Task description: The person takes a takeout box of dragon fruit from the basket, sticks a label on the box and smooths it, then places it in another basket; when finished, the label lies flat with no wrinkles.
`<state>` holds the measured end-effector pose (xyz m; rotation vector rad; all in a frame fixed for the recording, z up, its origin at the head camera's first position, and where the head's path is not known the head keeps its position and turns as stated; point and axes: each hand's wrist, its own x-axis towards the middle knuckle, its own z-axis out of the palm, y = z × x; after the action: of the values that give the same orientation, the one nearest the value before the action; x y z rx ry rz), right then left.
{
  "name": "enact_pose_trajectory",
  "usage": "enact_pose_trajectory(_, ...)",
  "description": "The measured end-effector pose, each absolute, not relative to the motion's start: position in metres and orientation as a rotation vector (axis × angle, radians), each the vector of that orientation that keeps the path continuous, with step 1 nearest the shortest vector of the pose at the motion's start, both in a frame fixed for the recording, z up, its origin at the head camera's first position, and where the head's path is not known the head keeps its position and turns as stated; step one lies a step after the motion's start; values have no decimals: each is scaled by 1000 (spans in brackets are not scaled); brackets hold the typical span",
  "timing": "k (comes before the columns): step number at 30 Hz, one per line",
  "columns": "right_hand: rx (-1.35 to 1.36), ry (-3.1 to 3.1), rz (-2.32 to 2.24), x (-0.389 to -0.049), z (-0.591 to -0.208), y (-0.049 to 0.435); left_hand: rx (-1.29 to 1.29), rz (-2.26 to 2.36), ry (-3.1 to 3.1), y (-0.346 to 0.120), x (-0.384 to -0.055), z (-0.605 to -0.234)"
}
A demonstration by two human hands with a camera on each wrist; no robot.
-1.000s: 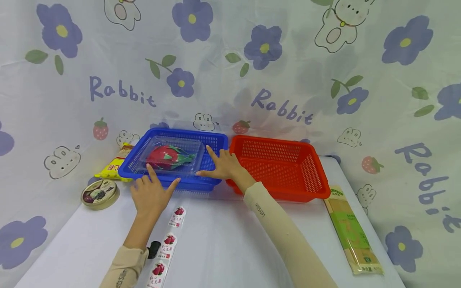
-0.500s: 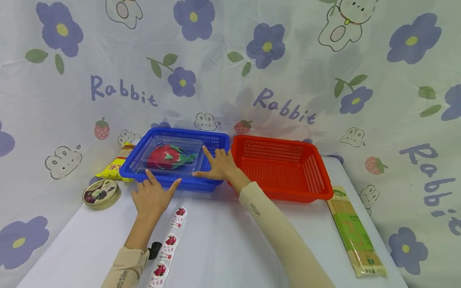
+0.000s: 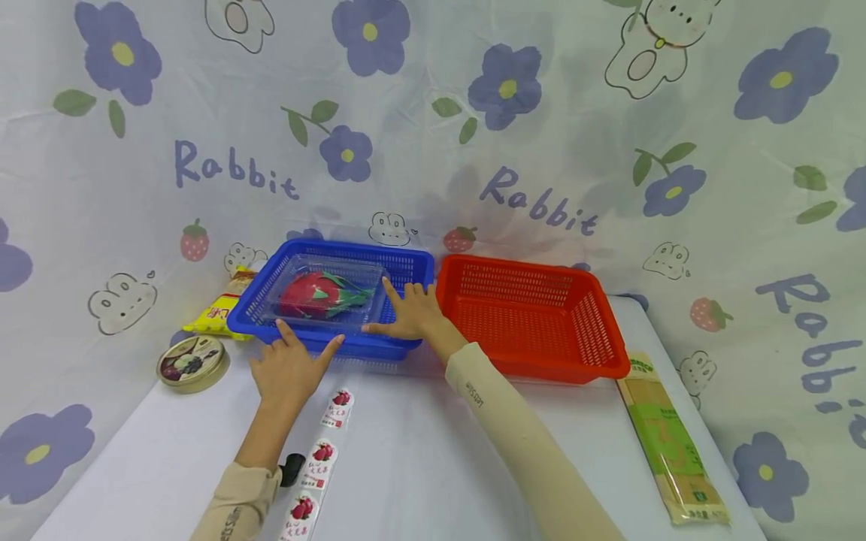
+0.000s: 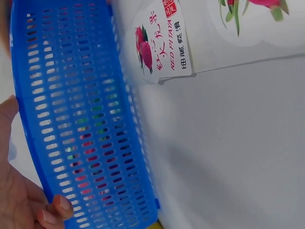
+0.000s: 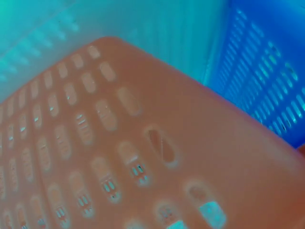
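Observation:
A dragon fruit [image 3: 311, 294] lies in a clear plastic container [image 3: 368, 300] inside the blue basket [image 3: 421, 263]. My left hand [image 3: 287, 368] is at this basket's front rim, thumb and index finger spread; in the left wrist view its thumb [image 4: 8, 109] touches the rim. My right hand [image 3: 409, 312] reaches over the basket's right part. Its index finger and thumb are spread by the container's right end; whether they touch it cannot be told. The right wrist view shows the red basket's wall [image 5: 157, 95] up close, without the fingers' contact.
The red basket [image 3: 528, 315] stands right of the blue one. A noodle packet [image 3: 670, 443] lies far right. A round tin [image 3: 192, 364] and a yellow packet [image 3: 216, 317] sit at left. A strip of dragon fruit stickers [image 3: 318, 458] runs along the table front.
My right hand has shifted slightly left towards the container's end. My left index finger has drawn back slightly to the front rim. The container stays within the blue basket.

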<state>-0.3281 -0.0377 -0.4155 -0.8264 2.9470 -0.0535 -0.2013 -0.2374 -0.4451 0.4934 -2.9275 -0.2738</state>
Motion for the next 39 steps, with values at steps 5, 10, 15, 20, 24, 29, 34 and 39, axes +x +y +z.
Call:
enact_pose_trajectory(5, -827, 2960, -38, -328, -420, -43, 503, -297, -2928, -238, -201, -446)
enact_pose_trajectory(10, -820, 2946, -54, -327, -424, -48, 504, -311, -2917, -238, -200, -447)
enact_pose_trajectory(15, -821, 2935, -70, -326, -425, -52, 495, -306, -2905, -239, -200, -450)
enact_pose_trajectory(20, -819, 2943, -52, -328, -426, -54, 483, -315, -2885, -240, -200, -450)
enact_pose_trajectory(24, -785, 2934, -41, -328, -428, -56, 482, -321, -2894, -239, -201, -451)
enact_pose_trajectory(29, -745, 2898, -73, -328, -429, -59, 494, -319, -2906, -239, -202, -454)
enact_pose_trajectory(34, -718, 2897, -63, -328, -432, -63, 495, -329, -2904, -238, -201, -455)
enact_pose_trajectory(39, -697, 2910, -56, -331, -434, -68, 506, -341, -2902, -239, -201, -455)
